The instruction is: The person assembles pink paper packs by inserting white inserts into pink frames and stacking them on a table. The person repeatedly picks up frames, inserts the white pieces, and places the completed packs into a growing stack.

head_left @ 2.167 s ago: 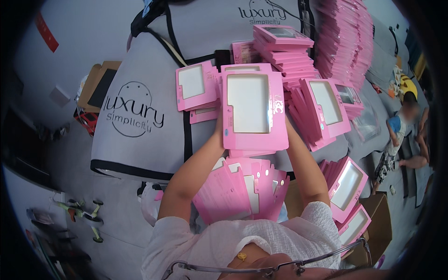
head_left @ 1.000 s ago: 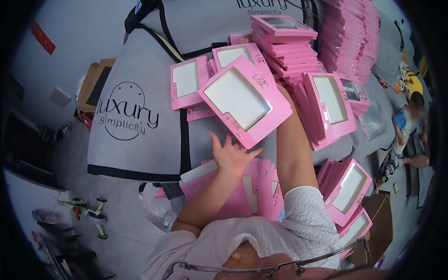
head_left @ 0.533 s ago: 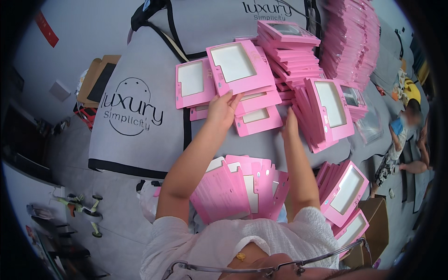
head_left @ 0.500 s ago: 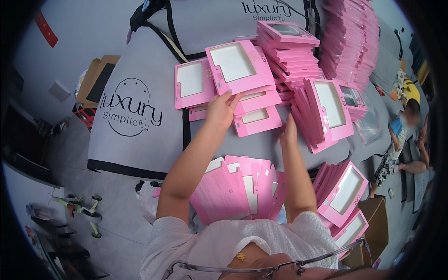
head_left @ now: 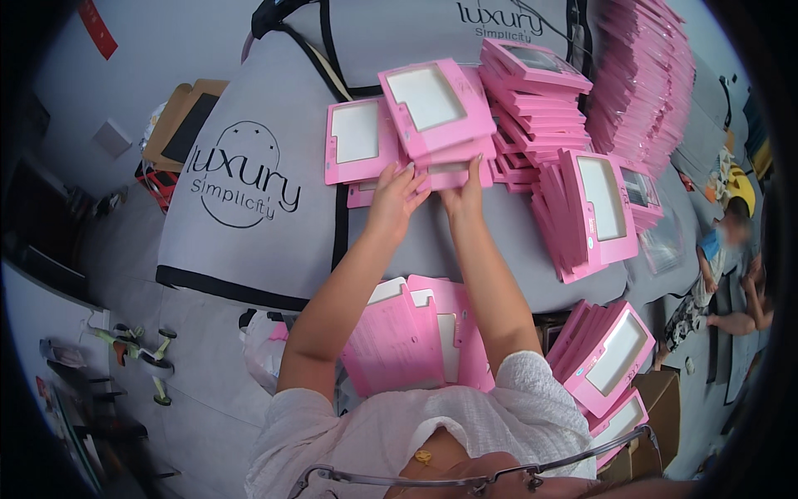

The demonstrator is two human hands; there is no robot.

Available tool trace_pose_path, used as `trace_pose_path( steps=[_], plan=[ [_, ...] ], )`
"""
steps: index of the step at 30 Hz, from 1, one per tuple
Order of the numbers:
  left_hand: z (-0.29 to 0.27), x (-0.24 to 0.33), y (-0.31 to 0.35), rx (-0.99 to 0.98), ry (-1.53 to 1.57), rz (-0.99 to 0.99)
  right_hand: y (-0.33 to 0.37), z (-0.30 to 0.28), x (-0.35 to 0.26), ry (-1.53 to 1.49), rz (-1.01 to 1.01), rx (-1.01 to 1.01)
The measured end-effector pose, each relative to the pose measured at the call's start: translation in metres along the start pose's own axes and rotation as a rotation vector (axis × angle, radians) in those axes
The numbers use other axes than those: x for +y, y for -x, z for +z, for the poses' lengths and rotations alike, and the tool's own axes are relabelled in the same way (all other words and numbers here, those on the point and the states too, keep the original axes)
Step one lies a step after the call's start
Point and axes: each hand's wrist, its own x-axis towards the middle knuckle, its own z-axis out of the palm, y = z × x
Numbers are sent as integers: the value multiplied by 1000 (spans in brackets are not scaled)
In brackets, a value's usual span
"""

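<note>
A loose pile of flat pink window boxes [head_left: 436, 104] lies on the grey sofa, with white panels showing through the cut-outs. At its lower left edge is my left hand [head_left: 397, 200], fingers spread, the tips touching the boxes. My right hand [head_left: 462, 195] grips the near edge of a lower pink box [head_left: 449, 175], its fingers partly hidden beneath. Another pink window box [head_left: 359, 133] rests flat just left of the pile. On my lap several more pink boxes [head_left: 395, 341] lean fanned out between my forearms.
To the right stand a tilted row of pink boxes [head_left: 603, 204], a stack of them [head_left: 540, 108] and a tall plastic-wrapped pile [head_left: 644, 83]. More boxes [head_left: 611, 358] lean near an open cardboard carton [head_left: 661, 416]. A person [head_left: 715, 249] sits at the far right.
My right hand has moved left from the tilted row to the pile's near edge. The lower boxes there have slid away from me, under the top ones. The whole view has shifted slightly.
</note>
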Motion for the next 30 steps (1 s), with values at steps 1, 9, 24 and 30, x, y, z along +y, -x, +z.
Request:
trace_pose_path(
  steps=[1, 9, 24, 30],
  plan=[
    [-2, 0, 0, -5, -104, 70, -17, 4, 5, -3, -87, -30],
    [-11, -17, -49, 52, -1527, 1057, -4, 9, 7, 252, 42, 184],
    [11, 28, -119, 217, -1661, 761, 198, -3, -70, 1439, 26, -112],
    [4, 29, -98, 26, -1408, 625, 260, -45, -99, 1412, 32, 34]
  ],
)
